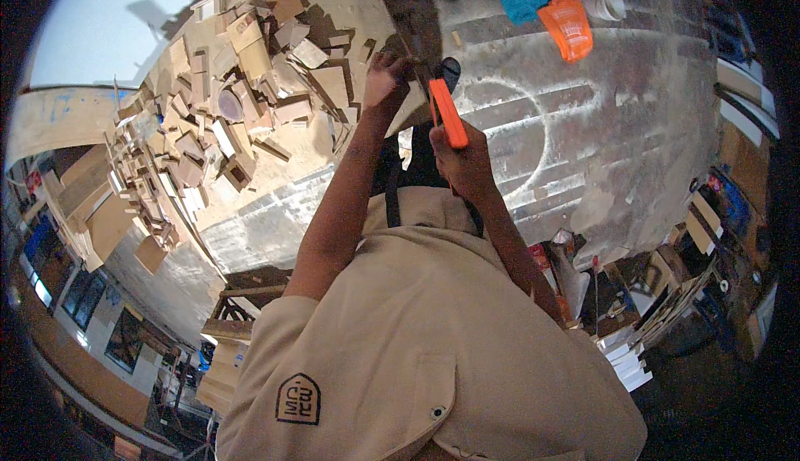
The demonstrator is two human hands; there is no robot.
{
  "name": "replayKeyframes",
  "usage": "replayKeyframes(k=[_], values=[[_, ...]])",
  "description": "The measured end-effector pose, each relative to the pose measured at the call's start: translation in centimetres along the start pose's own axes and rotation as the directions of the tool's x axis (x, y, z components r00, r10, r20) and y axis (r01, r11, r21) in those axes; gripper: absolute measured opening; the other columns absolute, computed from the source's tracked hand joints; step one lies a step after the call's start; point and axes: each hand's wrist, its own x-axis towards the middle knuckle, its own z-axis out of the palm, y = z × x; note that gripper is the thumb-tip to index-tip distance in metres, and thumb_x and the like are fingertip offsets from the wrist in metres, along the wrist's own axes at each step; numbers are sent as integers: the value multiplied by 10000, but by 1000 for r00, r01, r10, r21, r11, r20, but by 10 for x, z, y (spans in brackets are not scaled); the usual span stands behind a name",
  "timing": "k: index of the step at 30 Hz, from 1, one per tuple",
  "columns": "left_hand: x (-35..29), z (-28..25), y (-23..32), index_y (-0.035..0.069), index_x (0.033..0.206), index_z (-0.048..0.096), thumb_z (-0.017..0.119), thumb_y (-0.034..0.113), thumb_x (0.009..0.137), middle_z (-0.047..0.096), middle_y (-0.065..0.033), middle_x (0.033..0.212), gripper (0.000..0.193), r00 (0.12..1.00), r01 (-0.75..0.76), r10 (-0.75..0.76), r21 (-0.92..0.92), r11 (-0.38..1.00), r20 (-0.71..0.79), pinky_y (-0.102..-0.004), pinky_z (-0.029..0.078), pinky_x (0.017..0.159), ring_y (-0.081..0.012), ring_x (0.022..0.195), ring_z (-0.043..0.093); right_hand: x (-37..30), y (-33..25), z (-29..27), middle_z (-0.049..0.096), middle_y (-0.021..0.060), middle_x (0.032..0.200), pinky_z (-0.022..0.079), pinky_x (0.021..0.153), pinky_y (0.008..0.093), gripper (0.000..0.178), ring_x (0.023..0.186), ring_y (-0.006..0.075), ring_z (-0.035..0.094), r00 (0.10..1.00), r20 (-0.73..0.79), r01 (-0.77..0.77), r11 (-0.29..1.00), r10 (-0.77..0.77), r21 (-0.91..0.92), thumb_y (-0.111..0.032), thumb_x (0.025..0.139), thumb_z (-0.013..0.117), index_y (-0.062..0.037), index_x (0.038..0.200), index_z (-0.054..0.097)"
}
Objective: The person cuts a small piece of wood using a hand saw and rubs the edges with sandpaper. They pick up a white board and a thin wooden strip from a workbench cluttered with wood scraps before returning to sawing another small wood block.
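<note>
My right hand (pixel 462 159) is closed around an orange-handled saw (pixel 450 113) in front of my body. Its dark blade points away and is hard to make out against the shadow. Just left of it, my left hand (pixel 387 86) reaches forward, its fingers bent down at the edge of a dark, shadowed area. Whatever those fingers grip is hidden. A black rounded object (pixel 451 69), perhaps the tip of a shoe, shows beyond the saw handle.
Many wood offcuts (pixel 242 94) lie heaped on the left. On the grey floor (pixel 583 153) to the right is a pale ring-shaped mark. Farther off lie an orange bag (pixel 567 24), a teal cloth (pixel 522 1) and a white container (pixel 610 5). Stacked boards (pixel 679 294) stand at the lower right.
</note>
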Motion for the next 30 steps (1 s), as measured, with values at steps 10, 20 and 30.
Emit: replayKeyframes(k=[10,20,30], values=[[13,-38,12,57,940,764,723,115,783,713,-180,826,172,943,322,-299,-173,931,147,-434,540,646,-349,737,690,-15,11,-17,536,-21,628,389,460,270,320,507,73,482,982,-45,-171,971,181,167,-359,954,669,-45,940,612],[7,-39,13,12,894,709,697,157,829,684,-215,882,159,972,205,-198,-51,977,125,-496,521,703,-416,814,656,-24,9,-17,526,-34,621,380,423,235,308,484,58,481,976,-12,-203,935,216,291,-350,933,703,-61,968,602],[-18,-29,24,93,952,702,610,74,793,666,-114,985,185,1000,0,-1,94,996,12,-471,485,874,-343,959,593,-28,16,-15,463,-30,607,368,408,226,276,459,54,441,982,-42,-167,953,183,252,-294,996,615,-70,859,530]])
